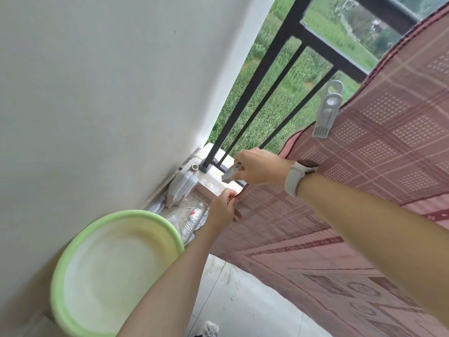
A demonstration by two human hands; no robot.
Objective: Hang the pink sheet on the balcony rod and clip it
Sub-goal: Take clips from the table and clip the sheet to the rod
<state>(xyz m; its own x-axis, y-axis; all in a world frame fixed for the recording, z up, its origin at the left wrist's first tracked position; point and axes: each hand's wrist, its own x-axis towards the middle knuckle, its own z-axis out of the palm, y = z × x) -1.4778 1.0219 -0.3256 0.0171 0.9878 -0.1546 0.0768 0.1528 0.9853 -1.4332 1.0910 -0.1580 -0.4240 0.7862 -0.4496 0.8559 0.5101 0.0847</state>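
Head view shows the pink sheet draped over the black railing, with one white clip on its edge at 2 o'clock. Left hand pinches the sheet's edge; right hand (with a watch) grips another clip.

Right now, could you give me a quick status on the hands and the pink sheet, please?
Left hand pinches pink sheet edge. Right hand holds grey clip. One white clip already on sheet. Nothing blocking.
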